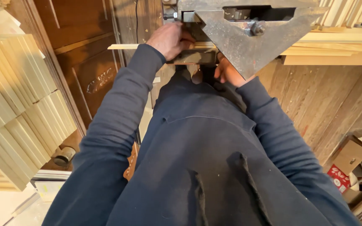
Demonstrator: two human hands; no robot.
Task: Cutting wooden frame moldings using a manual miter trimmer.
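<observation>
here, left hand [170, 39] palm-down, fingers pressing a wood strip [124, 46] — right hand [227, 72] under metal guard [248, 46], fingers hidden

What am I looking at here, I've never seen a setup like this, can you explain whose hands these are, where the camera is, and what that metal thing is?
The single picture comes from a camera worn on a person's head, looking down their dark blue sweatshirt to their own two bare hands. The left hand presses on a thin, pale wooden strip lying across the bed of a metal machine with a worn, triangular steel plate and a bolt. The right hand is mostly hidden under that plate, so what it grips cannot be told. Stacks of similar pale wooden slats stand on the left, more lie at the upper right, and an open cardboard box sits at the lower right.
</observation>
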